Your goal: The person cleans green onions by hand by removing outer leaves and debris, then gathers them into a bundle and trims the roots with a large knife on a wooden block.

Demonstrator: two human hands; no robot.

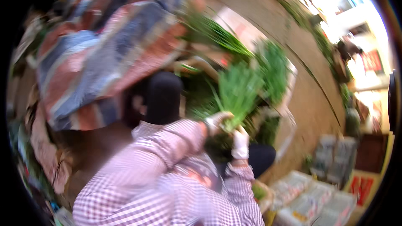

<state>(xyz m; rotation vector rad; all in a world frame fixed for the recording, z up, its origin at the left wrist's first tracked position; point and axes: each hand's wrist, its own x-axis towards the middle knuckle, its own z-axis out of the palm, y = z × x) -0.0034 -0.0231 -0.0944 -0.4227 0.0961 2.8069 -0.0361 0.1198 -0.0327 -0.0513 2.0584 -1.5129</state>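
In front of me a bunch of green onions point(240, 86) fans out, its leaves pointing away and its base toward me. My left hand point(217, 122), in a white glove, is closed around the left side of that base. From below, my right hand point(240, 143), also gloved in white, grips the same base with fingers pressed together. Just beyond lies a second green bunch point(274, 73), and further left a sheaf of long thin leaves point(222, 37). Motion blurs the picture, so the stem ends are hard to make out.
A large striped woven sheet point(113, 54) covers a heap at the left. My dark-clad knees point(165, 98) frame loose greens below my hands. Wrapped pale packages point(310, 196) stand at the lower right. Brown ground point(310, 96) stretches to the right, crossed by a dark line.
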